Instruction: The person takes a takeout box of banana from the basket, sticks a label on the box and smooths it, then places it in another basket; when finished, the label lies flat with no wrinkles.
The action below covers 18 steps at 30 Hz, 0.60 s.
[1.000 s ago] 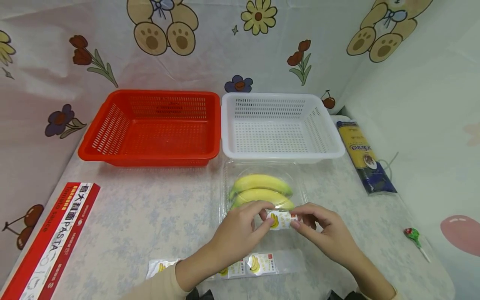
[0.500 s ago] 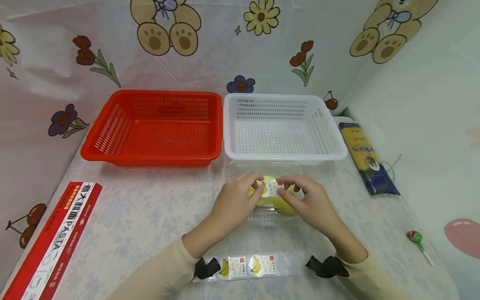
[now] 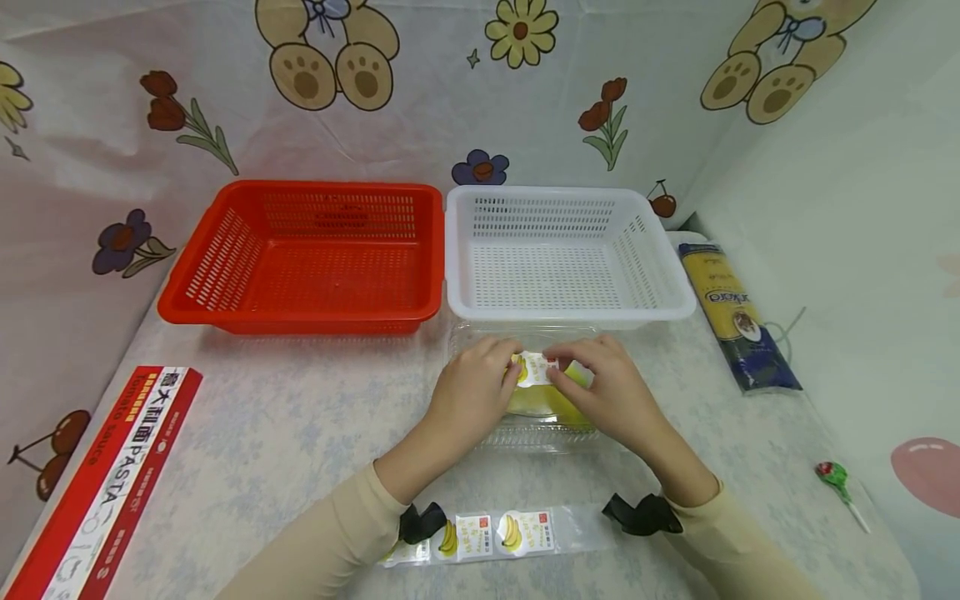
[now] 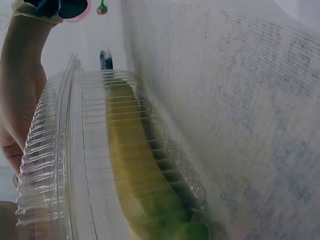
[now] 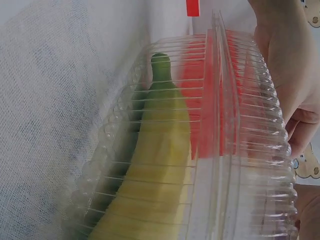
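Note:
A small white label (image 3: 536, 369) printed with bananas lies at the top of a clear plastic clamshell box (image 3: 536, 437). My left hand (image 3: 472, 387) pinches the label's left end, and my right hand (image 3: 611, 387) pinches its right end. The box is closed, with yellow bananas inside; a banana (image 4: 132, 155) with a greenish end shows through the ribbed wall in the left wrist view. From the right side, the right wrist view shows a banana (image 5: 165, 150) with its green stem pointing away. My hands cover much of the lid.
Behind the box stand a red basket (image 3: 330, 321) and a white basket (image 3: 570, 312). A backing strip with banana labels (image 3: 525, 533) lies in front. A pasta box (image 3: 112, 492) is at left; a yellow-blue packet (image 3: 738, 321) and a lollipop (image 3: 832, 475) are at right.
Both hands have carried the label forward from the box's near edge to over its lid, then slightly further forward. The lid now covers the bananas, and the label sits lower over it.

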{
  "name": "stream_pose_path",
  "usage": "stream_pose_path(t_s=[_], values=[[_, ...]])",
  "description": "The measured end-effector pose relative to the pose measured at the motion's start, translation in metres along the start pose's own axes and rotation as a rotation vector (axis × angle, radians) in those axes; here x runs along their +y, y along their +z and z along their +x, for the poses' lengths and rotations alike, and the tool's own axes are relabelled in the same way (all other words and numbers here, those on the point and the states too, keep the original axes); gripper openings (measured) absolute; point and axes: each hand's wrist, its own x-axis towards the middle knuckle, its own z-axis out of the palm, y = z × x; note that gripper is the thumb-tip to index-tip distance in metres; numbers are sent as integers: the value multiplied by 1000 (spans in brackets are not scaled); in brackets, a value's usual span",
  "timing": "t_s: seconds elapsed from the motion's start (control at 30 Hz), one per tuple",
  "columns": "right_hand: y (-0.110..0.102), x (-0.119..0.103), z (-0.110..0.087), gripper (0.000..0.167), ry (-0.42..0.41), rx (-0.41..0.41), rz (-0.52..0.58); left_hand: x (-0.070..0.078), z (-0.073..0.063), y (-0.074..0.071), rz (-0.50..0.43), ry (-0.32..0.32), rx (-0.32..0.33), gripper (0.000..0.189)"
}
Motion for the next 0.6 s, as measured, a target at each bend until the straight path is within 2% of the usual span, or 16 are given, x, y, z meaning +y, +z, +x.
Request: stream_pose_path(t_s=[0.27, 0.6], values=[[3, 2, 2, 19, -35, -24, -100, -3, 1, 4, 21, -3, -11, 19], [0, 4, -1, 14, -39, 11, -88, -4, -4, 1, 58, -22, -17, 14]])
